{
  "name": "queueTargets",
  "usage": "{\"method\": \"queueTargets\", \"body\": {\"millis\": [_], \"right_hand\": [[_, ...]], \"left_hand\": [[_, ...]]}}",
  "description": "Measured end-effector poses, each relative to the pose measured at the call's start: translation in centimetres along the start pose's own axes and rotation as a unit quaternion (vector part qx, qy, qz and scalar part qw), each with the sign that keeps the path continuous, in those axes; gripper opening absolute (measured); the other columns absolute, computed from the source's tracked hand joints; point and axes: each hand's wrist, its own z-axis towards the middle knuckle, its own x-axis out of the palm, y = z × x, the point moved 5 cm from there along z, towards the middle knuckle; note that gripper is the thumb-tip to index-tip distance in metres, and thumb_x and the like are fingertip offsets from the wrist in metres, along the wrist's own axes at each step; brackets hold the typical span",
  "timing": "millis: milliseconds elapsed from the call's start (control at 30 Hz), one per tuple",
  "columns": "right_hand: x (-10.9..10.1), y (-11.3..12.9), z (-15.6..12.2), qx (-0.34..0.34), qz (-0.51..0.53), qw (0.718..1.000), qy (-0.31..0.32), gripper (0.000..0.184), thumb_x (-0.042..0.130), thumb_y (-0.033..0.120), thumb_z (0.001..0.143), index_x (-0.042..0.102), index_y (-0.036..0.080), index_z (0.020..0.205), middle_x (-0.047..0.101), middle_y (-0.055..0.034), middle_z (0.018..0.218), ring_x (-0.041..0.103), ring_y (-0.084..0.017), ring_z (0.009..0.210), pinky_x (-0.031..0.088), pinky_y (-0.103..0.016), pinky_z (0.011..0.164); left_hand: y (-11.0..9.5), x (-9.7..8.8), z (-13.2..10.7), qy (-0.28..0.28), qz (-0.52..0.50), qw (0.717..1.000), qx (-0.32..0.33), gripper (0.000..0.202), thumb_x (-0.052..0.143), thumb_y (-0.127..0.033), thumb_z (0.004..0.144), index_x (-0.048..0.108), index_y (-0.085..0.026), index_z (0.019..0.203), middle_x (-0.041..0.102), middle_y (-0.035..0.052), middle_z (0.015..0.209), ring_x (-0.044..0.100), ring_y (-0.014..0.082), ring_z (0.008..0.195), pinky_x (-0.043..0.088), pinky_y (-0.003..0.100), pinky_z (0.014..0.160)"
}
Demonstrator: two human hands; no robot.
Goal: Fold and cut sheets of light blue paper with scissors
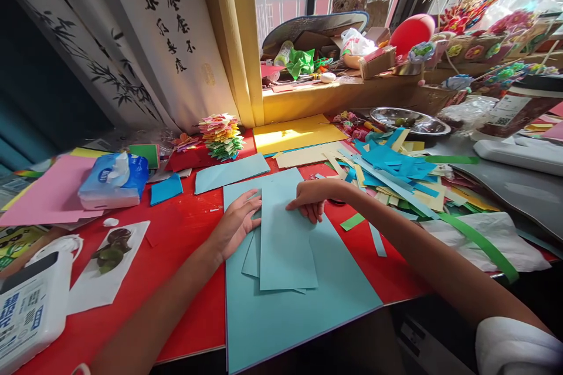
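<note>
A small stack of light blue paper strips (285,246) lies on a large light blue sheet (308,310) on the red table. My left hand (235,225) rests flat on the stack's left edge, fingers stretched out. At the stack's upper right edge, my right hand (313,198) presses down with its fingers curled onto the paper. Neither hand lifts anything.
A tissue pack (113,180) and pink paper (48,190) lie left, a white container (30,310) at the front left. Blue, yellow and green paper scraps (396,167) pile up right, beside a metal bowl (409,121). Folded paper flowers (221,136) stand behind; the window sill is cluttered.
</note>
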Motion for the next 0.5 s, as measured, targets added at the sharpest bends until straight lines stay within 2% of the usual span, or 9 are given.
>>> {"method": "queueTargets", "body": {"millis": [200,400,500], "right_hand": [[0.0,-0.1,0.1,0.002,0.004,1.0,-0.005,0.051,0.052,0.059,0.069,0.058,0.011,0.054,0.064,-0.0077,0.053,0.06,-0.014,0.046,0.049,-0.026,0.054],[0.0,0.1,-0.1,0.006,0.006,1.0,-0.004,0.051,0.054,0.059,0.068,0.056,0.011,0.052,0.063,-0.0077,0.052,0.059,-0.014,0.046,0.047,-0.024,0.05],[0.0,0.2,-0.1,0.004,0.013,1.0,-0.002,0.052,0.056,0.061,0.064,0.057,0.01,0.053,0.064,-0.0079,0.052,0.06,-0.014,0.046,0.047,-0.024,0.05]], "left_hand": [[-0.2,-0.8,0.0,-0.048,0.048,0.997,0.031,0.058,0.058,-0.031,0.077,0.035,-0.022,0.129,0.036,0.0082,0.139,0.03,0.0189,0.129,0.026,0.032,0.107],[-0.2,0.2,-0.3,0.006,-0.023,0.999,-0.028,0.061,0.053,-0.033,0.079,0.029,-0.022,0.133,0.035,0.0116,0.138,0.044,0.0242,0.119,0.045,0.037,0.091],[0.0,0.7,-0.4,0.012,-0.024,0.999,-0.033,0.06,0.056,-0.029,0.077,0.033,-0.021,0.131,0.041,0.0102,0.134,0.052,0.0211,0.11,0.049,0.032,0.085]]}}
